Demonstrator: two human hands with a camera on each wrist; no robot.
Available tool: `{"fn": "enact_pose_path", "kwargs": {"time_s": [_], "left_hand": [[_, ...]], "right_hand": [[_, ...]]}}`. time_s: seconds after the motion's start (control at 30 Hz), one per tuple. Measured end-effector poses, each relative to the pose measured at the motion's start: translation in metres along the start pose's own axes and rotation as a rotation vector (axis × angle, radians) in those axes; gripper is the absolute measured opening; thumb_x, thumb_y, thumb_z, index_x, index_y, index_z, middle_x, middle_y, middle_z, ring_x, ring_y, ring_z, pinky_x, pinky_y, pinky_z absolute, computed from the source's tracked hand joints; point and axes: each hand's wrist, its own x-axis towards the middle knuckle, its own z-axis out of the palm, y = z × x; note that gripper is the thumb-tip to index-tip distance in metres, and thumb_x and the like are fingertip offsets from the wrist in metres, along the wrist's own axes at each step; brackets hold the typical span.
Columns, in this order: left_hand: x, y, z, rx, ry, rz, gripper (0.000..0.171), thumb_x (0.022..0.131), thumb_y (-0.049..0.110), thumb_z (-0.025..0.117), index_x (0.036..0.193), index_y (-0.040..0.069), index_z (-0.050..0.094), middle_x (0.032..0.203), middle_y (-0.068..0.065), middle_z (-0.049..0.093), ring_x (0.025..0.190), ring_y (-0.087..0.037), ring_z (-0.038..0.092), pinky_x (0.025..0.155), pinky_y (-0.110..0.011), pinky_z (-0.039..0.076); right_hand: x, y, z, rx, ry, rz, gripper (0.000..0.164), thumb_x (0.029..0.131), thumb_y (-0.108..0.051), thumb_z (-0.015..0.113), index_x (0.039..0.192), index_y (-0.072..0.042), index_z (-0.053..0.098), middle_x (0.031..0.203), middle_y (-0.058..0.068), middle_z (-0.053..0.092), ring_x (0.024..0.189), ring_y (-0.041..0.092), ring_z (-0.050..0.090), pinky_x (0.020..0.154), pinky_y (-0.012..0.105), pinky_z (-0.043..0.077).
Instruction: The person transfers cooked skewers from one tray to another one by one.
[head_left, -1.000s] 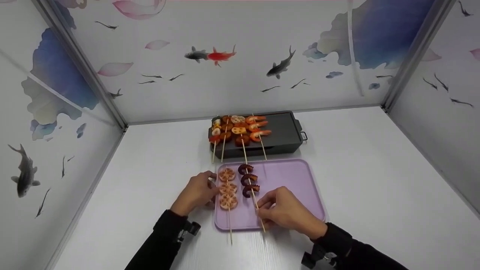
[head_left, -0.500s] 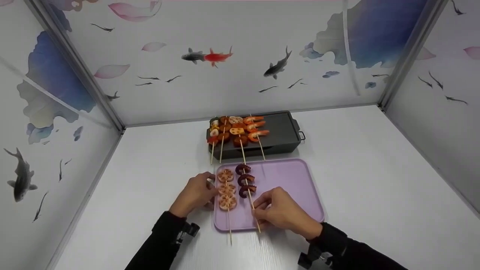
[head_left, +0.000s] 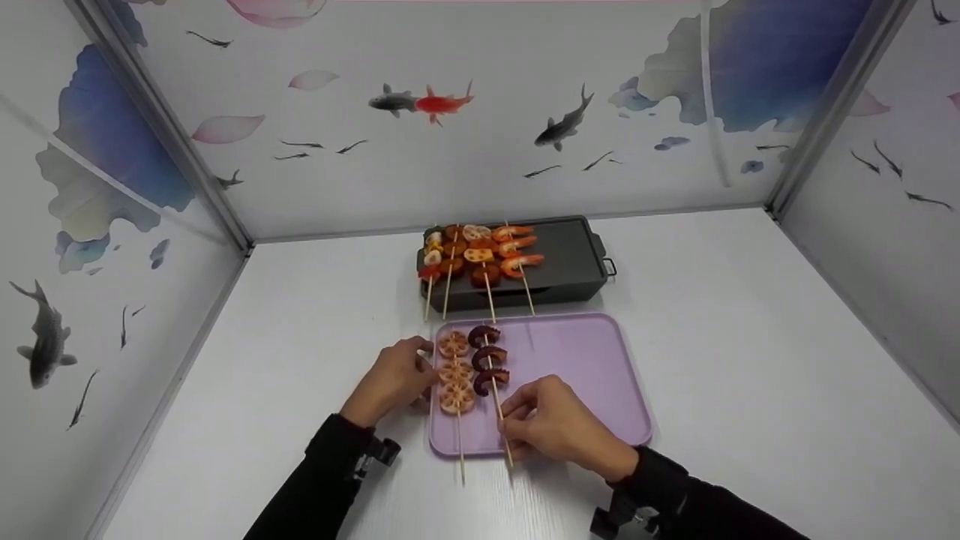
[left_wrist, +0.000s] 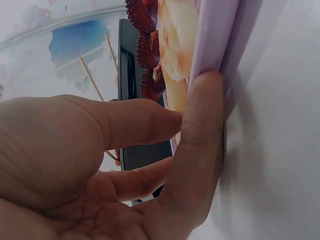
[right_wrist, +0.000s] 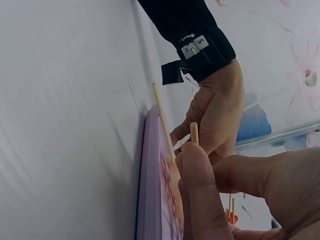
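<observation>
Right hand [head_left: 551, 420] pinching the wooden stick of a dark-red curled-tentacle skewer [head_left: 489, 358]; left hand [head_left: 390, 379] gripping the left rim of a lilac rectangular tray [head_left: 577, 367].
I see the tentacle skewer over the tray's left half, just right of a pale lotus-slice skewer [head_left: 456, 397], both sticks overhanging the near edge. Can't tell whether its pieces touch down. Far on the white surface [head_left: 735, 337]: black rectangular grill [head_left: 562, 255].

White walls [head_left: 450, 184] — bearing fish [head_left: 442, 103] and pink petals [head_left: 229, 128] — meet at grey posts [head_left: 166, 124], perhaps metal, above a white table [head_left: 750, 337].
</observation>
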Motion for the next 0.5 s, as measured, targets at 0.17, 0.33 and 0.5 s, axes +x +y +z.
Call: {"fn": "enact_pose_path", "kwargs": {"time_s": [0.17, 0.33, 0.5], "left_hand": [[-0.0013, -0.0004, -0.0006, -0.01, -0.007, -0.004, 0.046, 0.095, 0.009, 0.064, 0.138, -0.003, 0.052, 0.089, -0.011, 0.068, 0.064, -0.024, 0.071, 0.055, -0.037, 0.058], [-0.0014, -0.0004, -0.0006, -0.011, -0.008, -0.014, 0.047, 0.094, 0.009, 0.065, 0.138, -0.002, 0.052, 0.089, -0.01, 0.067, 0.064, -0.025, 0.071, 0.054, -0.036, 0.058], [-0.0001, 0.0006, 0.0006, 0.014, 0.002, -0.009, 0.047, 0.094, 0.009, 0.066, 0.138, -0.001, 0.053, 0.087, -0.008, 0.067, 0.063, -0.024, 0.07, 0.052, -0.034, 0.056]], "right_hand": [[-0.0012, -0.0011, 0.0058, 0.047, -0.015, 0.025, 0.016, 0.085, -0.005, 0.075, 0.097, 0.004, 0.071, 0.081, 0.011, 0.071, 0.062, 0.023, 0.072, 0.058, 0.037, 0.06], [-0.0016, -0.0024, 0.0083, 0.09, -0.018, 0.036, 0.017, 0.085, -0.007, 0.077, 0.098, 0.004, 0.071, 0.082, 0.013, 0.07, 0.064, 0.026, 0.072, 0.059, 0.04, 0.06], [-0.0016, -0.0002, 0.007, 0.133, -0.035, 0.058, 0.022, 0.086, -0.009, 0.077, 0.102, 0.004, 0.07, 0.085, 0.014, 0.071, 0.065, 0.028, 0.073, 0.06, 0.041, 0.061]]}}
